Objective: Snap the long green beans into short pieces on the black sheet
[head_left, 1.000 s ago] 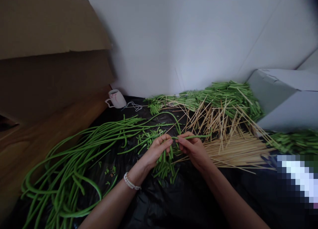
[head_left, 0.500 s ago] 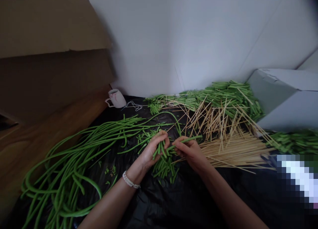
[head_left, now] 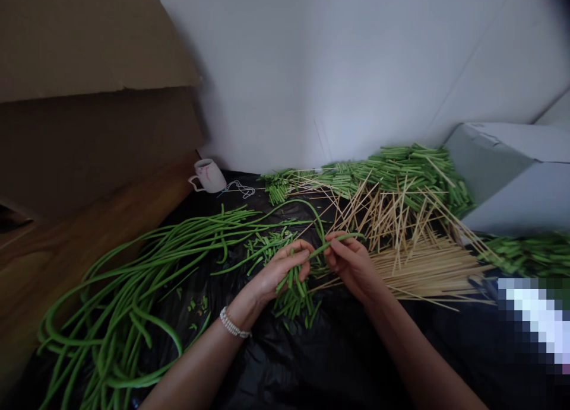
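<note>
My left hand (head_left: 287,264) is closed around several short green bean pieces, with its thumb and forefinger pinching one end of a long green bean (head_left: 319,249). Farther along the same bean, my right hand (head_left: 350,258) grips it between thumb and fingers, and its tip sticks out to the right. Below my left hand lies a pile of cut bean pieces (head_left: 294,303) on the black plastic sheet (head_left: 285,362). More short pieces (head_left: 267,244) are scattered just behind that hand. Long uncut beans (head_left: 129,291) spread in a curling heap on the left.
Thin wooden skewers (head_left: 423,267) lie in a heap to the right, some crossing upward. Behind them are stacked bean pieces (head_left: 401,167) along the wall. A white mug (head_left: 210,177) stands at the back left near a cardboard box (head_left: 98,131). A pale box (head_left: 512,172) sits at right.
My right hand has shifted slightly right along the long bean, and my left thumb and forefinger have come onto its near end. The surrounding piles look the same.
</note>
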A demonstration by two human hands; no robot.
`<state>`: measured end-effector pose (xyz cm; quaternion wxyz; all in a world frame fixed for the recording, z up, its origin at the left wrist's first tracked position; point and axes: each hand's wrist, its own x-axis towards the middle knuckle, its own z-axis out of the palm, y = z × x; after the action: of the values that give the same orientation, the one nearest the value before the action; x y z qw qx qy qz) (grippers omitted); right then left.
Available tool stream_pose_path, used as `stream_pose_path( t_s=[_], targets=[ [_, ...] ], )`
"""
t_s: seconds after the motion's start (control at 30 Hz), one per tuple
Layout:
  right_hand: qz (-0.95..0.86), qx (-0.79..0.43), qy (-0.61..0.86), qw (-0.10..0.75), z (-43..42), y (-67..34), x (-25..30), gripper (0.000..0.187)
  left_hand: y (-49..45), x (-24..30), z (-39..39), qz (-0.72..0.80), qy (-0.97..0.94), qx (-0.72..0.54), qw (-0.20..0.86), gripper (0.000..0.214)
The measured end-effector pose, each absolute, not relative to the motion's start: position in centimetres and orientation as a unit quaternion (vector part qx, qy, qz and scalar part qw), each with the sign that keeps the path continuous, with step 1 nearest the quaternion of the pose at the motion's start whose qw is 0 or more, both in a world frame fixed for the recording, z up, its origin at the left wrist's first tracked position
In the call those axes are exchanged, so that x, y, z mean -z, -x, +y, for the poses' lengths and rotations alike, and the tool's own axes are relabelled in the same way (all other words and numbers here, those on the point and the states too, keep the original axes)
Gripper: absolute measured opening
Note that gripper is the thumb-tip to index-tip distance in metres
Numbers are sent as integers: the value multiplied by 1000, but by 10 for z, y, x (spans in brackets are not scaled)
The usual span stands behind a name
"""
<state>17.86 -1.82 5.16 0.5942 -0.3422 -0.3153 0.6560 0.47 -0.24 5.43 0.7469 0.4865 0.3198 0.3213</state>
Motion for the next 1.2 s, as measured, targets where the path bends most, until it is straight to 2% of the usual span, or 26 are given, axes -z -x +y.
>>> stream_pose_path(
  t_s=[0.23, 0.37, 0.47, 0.7, 0.93, 1.2],
  targets=[
    [-312, -671, 358, 570, -19, -177, -48, 30, -5, -53, -4, 287, -517, -272, 759, 42],
    [-366, -662, 379, 532, -20, -174, -44, 30, -6, -51, -5, 305, -494, -279, 765, 38],
    [-376, -650, 384, 538, -20, -174, -43, 29, -7, -50, -5, 304, -481, -285, 771, 36],
    [-341, -644, 363, 581, -18, -175, -46, 24, -7, -42, -2, 338, -460, -338, 748, 34],
    [-406, -605, 393, 562, -25, -171, -47, 21, -11, -42, 1, 353, -397, -431, 729, 33],
    [-415, -573, 424, 565, -28, -164, -50, 21, -10, -42, 2, 316, -384, -455, 739, 33]
  ],
)
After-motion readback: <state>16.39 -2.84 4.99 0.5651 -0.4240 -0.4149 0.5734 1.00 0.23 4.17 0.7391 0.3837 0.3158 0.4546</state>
